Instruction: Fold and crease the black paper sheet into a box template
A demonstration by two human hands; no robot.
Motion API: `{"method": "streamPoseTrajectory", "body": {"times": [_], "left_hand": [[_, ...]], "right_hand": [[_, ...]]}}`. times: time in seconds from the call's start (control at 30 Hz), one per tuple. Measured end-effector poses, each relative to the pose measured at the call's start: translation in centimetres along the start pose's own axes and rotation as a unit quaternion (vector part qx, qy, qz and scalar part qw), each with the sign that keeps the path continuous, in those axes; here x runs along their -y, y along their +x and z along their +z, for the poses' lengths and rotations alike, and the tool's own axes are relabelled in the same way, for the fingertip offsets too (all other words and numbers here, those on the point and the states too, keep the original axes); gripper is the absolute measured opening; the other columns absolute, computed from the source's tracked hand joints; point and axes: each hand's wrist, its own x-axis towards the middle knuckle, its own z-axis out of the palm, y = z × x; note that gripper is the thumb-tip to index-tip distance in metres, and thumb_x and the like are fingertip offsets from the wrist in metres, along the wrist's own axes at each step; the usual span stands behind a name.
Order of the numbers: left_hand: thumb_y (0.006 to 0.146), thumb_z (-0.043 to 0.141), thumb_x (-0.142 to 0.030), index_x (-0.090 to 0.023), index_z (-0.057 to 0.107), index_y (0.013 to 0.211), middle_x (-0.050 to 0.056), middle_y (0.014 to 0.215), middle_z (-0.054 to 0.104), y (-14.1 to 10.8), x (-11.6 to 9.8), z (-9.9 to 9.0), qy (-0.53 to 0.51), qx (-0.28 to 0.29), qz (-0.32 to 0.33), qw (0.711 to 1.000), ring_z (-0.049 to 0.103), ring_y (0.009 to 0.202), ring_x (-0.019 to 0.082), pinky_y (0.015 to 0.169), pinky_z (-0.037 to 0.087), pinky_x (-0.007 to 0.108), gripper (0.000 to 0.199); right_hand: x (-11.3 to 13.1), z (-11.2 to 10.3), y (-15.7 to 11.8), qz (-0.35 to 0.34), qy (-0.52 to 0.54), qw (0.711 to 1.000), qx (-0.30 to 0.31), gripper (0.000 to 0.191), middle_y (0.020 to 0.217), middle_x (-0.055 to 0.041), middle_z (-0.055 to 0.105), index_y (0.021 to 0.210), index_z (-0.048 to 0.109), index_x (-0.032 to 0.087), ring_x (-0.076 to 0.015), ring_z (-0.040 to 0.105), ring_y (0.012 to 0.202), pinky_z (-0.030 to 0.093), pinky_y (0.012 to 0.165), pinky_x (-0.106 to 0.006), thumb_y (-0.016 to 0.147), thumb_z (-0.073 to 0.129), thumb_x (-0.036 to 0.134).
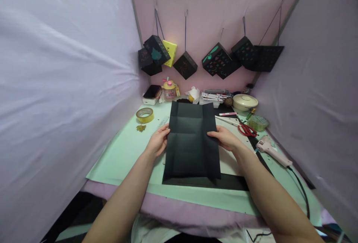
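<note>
A creased black sheet of card (188, 142) is held up over the middle of the table, its fold lines running lengthwise and across. My left hand (159, 140) pinches its left edge, thumb on the front face. On the right edge my right hand (225, 137) grips it the same way, fingers partly hidden behind. Beneath the sheet lie a pale board (231, 161) and a black sheet (235, 182) on the light green table cover (120, 161).
Yellow tape roll (144, 115) and dry leaf (141, 127) lie left. Red-handled scissors (247, 130), a glue gun (274, 153) with its cord, and a lidded bowl (245, 102) are right. Pens (214, 96) and a jar (169, 90) stand behind; black boxes (185, 65) hang above.
</note>
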Motion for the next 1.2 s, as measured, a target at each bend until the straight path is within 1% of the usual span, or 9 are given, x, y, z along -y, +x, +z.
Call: {"method": "streamPoseTrajectory", "body": {"times": [0.1,0.2,0.33,0.43,0.57,0.7,1.0,1.1,1.2], "left_hand": [[0.07,0.066,-0.015,-0.021,0.063,0.119,0.006,0.095,0.073,-0.2,0.2,0.1,0.046,-0.025,-0.018,0.998,0.068,0.072,0.017,0.062,0.052,0.026,0.05],[0.064,0.065,-0.008,-0.022,0.061,0.122,0.006,0.091,0.073,-0.6,0.4,0.3,0.086,0.009,-0.038,0.996,0.068,0.068,0.018,0.059,0.052,0.027,0.06],[0.068,0.069,-0.012,-0.018,0.069,0.102,0.009,0.091,0.074,-1.0,0.3,0.6,0.084,0.051,-0.042,0.994,0.07,0.077,0.023,0.07,0.055,0.033,0.035],[0.072,0.074,-0.022,-0.017,0.071,0.09,0.009,0.084,0.074,-1.0,0.2,0.5,0.092,0.057,-0.065,0.992,0.07,0.074,0.024,0.068,0.055,0.033,0.019],[0.069,0.078,-0.028,-0.017,0.071,0.085,0.008,0.078,0.074,-0.7,0.5,0.0,0.095,0.047,-0.069,0.992,0.069,0.067,0.022,0.061,0.055,0.032,0.02],[0.068,0.079,-0.03,-0.014,0.07,0.089,0.009,0.085,0.075,-0.4,0.8,-0.3,0.1,0.048,-0.082,0.99,0.07,0.072,0.021,0.066,0.055,0.03,0.028],[0.074,0.075,-0.027,-0.014,0.068,0.096,0.01,0.09,0.075,0.0,0.7,-1.2,0.098,0.064,-0.096,0.988,0.07,0.072,0.02,0.066,0.055,0.027,0.027],[0.076,0.073,-0.023,-0.014,0.068,0.098,0.01,0.092,0.075,0.0,0.5,-1.3,0.086,0.066,-0.113,0.988,0.07,0.073,0.019,0.066,0.056,0.027,0.024],[0.078,0.07,-0.019,-0.013,0.068,0.102,0.011,0.097,0.074,0.0,0.2,-1.2,0.054,0.071,-0.126,0.988,0.071,0.08,0.021,0.073,0.057,0.029,0.024]], "right_hand": [[0.0,0.1,0.1,-0.022,-0.018,1.0,-0.009,0.016,0.077,-0.0021,0.075,0.078,0.07,0.019,-0.0167,0.068,0.065,0.053,0.058,-0.025,0.062,0.072,0.018],[-0.1,0.0,0.1,-0.037,-0.031,0.999,-0.017,0.017,0.078,-0.0014,0.075,0.079,0.071,0.019,-0.017,0.068,0.067,0.052,0.06,-0.026,0.063,0.071,0.02],[0.0,-0.1,0.0,-0.041,-0.048,0.998,-0.012,0.016,0.079,-0.0009,0.075,0.079,0.071,0.02,-0.0171,0.067,0.066,0.051,0.059,-0.026,0.063,0.071,0.023],[0.2,-0.2,-0.2,-0.049,-0.06,0.997,-0.012,0.017,0.08,0.0003,0.075,0.079,0.072,0.021,-0.0167,0.067,0.068,0.051,0.061,-0.027,0.062,0.072,0.023],[0.3,-0.5,-0.2,-0.047,-0.077,0.996,-0.009,0.016,0.079,0.0004,0.075,0.077,0.072,0.02,-0.0176,0.067,0.069,0.051,0.064,-0.028,0.061,0.073,0.025],[0.2,-0.8,0.0,-0.039,-0.083,0.996,-0.002,0.017,0.077,-0.0005,0.075,0.076,0.072,0.02,-0.0192,0.066,0.07,0.051,0.067,-0.031,0.061,0.074,0.026],[0.1,-1.5,0.3,-0.009,-0.06,0.998,-0.011,0.022,0.075,-0.0008,0.074,0.08,0.071,0.02,-0.0167,0.065,0.064,0.047,0.056,-0.026,0.06,0.077,0.027],[0.4,-1.5,0.2,-0.002,-0.036,0.999,0.001,0.023,0.076,-0.0012,0.074,0.082,0.071,0.02,-0.0161,0.066,0.065,0.049,0.059,-0.026,0.06,0.078,0.027],[0.6,-1.6,0.0,0.003,-0.007,1.0,0.01,0.025,0.078,-0.0019,0.075,0.083,0.072,0.02,-0.0155,0.067,0.068,0.051,0.063,-0.025,0.06,0.079,0.027]]}}
